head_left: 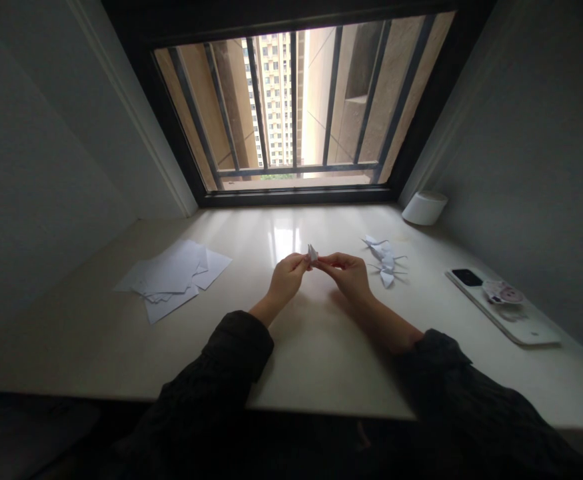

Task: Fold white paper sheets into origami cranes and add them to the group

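A small folded white paper piece (313, 253) is held up over the middle of the pale tabletop (321, 353). My left hand (287, 277) pinches it from the left with closed fingers. My right hand (347, 272) pinches it from the right, fingers pressed together. Both forearms wear dark sleeves. Two finished folded paper figures (384, 260) lie on the table just right of my right hand.
A loose stack of white paper sheets (174, 275) lies at the left. A white phone (504, 304) with a round grip rests at the right. A white roll (424, 207) stands by the barred window (296, 107). Grey walls close in both sides.
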`<state>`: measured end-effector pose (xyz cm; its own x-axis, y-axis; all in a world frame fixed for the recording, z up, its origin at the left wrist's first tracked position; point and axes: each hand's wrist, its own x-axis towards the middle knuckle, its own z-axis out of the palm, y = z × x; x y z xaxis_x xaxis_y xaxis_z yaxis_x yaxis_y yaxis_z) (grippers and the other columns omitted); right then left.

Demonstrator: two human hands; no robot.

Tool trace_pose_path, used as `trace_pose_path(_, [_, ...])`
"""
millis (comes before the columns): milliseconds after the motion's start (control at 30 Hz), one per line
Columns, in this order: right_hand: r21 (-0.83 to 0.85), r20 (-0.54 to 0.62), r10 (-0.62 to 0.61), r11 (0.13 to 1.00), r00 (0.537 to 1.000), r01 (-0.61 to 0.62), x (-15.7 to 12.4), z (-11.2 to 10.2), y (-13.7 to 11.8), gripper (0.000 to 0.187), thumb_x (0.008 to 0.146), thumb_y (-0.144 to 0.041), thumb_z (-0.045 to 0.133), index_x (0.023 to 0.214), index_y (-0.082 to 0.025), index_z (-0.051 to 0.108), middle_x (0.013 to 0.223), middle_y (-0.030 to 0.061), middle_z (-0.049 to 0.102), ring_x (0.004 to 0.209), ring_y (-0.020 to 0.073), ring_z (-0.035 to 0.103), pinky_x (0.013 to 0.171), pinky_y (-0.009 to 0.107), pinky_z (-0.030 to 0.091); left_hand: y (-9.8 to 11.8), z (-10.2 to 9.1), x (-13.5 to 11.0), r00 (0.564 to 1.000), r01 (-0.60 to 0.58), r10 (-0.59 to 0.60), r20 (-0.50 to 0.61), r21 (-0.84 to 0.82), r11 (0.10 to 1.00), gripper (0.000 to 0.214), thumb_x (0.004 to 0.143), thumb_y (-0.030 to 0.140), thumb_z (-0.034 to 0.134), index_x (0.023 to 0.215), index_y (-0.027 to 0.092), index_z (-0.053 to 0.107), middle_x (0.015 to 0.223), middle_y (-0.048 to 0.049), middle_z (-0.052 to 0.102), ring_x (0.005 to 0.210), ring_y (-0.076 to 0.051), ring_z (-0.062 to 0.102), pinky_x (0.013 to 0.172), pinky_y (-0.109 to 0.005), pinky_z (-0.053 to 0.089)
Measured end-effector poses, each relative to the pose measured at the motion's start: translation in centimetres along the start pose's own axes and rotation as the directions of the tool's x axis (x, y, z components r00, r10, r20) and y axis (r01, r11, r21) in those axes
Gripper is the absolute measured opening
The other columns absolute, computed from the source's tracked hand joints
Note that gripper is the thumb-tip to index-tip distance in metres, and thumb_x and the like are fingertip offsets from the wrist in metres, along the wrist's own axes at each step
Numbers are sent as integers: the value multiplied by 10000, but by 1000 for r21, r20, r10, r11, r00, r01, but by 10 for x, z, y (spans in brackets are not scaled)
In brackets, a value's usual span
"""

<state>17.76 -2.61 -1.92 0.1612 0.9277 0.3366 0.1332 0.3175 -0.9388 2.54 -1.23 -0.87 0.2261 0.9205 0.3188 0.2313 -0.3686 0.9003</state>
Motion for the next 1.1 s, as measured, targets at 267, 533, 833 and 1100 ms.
trace_pose_path(267, [-69,0,-75,995,997,75,-1,1,-2,286,627,-491,749,696,-214,732,713,43,730,616,189,636,593,324,505,11,-2,-3,999,18,-16,-28,65,998,341,813,477,552,868,204,747,758,-39,659,739,-168,589,657,-262,433])
trace_pose_path(533, [-118,-23,-151,982,988,147,-7,2,-15,315,658,-440,753,878,-220,704,693,21,715,656,187,658,691,342,514,6,0,0,997,69,-71,-17,-96,993,382,802,503,553,787,172,745,782,-56,685,762,-171,608,719,-285,455])
trace_pose_path(833, [-87,9,-184,979,983,185,-3,2,-1,262,707,-421,721,893,-237,747,773,31,701,677,169,610,639,318,505,1,2,-1,993,104,-108,-48,-88,991,395,819,484,536,761,148,734,700,-64,690,718,-184,636,724,-312,475])
trace_pose_path(1100, [-101,58,-164,980,985,170,0,1,0,247,775,-388,664,968,-248,731,845,37,697,754,173,635,672,311,519,-2,4,2,987,144,-157,-22,-281,949,257,782,315,619,940,137,717,871,-88,725,764,-191,682,786,-357,532])
